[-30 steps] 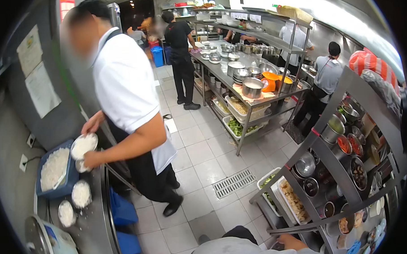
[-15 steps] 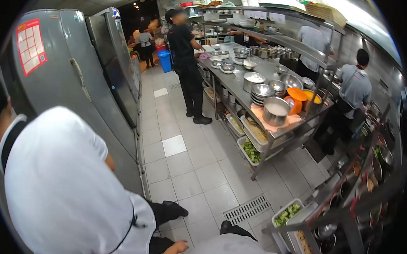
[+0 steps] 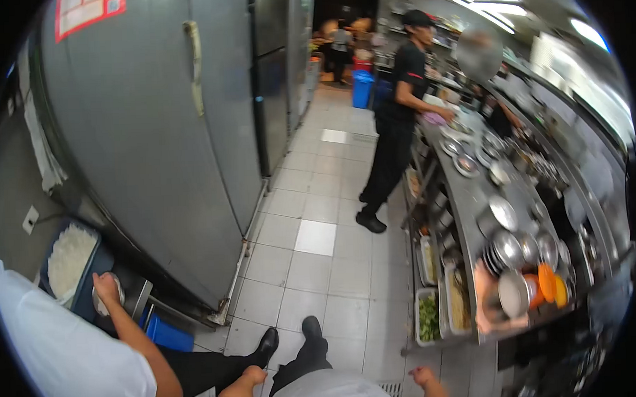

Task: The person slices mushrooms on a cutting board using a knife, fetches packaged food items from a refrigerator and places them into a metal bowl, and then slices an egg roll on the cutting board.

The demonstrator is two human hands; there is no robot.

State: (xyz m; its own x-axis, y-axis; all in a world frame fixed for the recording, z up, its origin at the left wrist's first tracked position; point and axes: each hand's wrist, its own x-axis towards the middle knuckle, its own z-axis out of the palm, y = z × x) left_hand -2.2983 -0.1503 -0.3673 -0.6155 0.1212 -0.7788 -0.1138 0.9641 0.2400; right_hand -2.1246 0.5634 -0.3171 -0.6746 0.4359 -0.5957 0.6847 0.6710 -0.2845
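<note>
My left hand [image 3: 253, 376] is low at the bottom of the view, beside the black trouser leg of a co-worker in white. Its fingers are curled, and I see nothing in them. Further right, my right hand [image 3: 423, 375] hangs above the tiled floor near a floor drain [image 3: 391, 390], also with curled fingers and no object showing. At the left, the co-worker's hand [image 3: 107, 287] is on a small round dish [image 3: 99, 302], next to a tub [image 3: 104, 258] of white rice [image 3: 71, 262].
Tall grey refrigerators [image 3: 141, 135] line the left side. On the right, a steel table [image 3: 465, 200] carries pots, bowls and an orange container [image 3: 547, 281], with tubs of vegetables [image 3: 428, 316] below. Another person in black [image 3: 392, 119] stands at it. A tiled aisle [image 3: 320, 268] runs between.
My view has turned left and down. The rice tub and my right hand have come into view, and the co-worker in white now reaches toward the tub.
</note>
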